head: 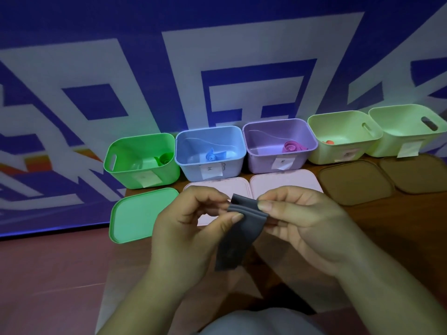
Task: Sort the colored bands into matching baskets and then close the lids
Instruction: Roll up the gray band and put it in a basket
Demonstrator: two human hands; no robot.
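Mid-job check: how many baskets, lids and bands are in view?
Baskets: 5 (green basket, blue basket, purple basket, left pale basket, right pale basket)
Lids, all off: 5 (green lid, left pink lid, right pink lid, left brown lid, right brown lid)
Bands: 5 (green band, blue band, pink band, orange band barely visible, grey band held)
Total: 15

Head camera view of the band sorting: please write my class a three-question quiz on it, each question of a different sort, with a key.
1. True or false: the green lid sits closed on the green basket.
2. The band pinched between the left hand and the right hand is: A pink, B dark grey, C blue.
3. How many open baskets stand in the row?
Key: 1 false, it lies on the table; 2 B; 3 five.
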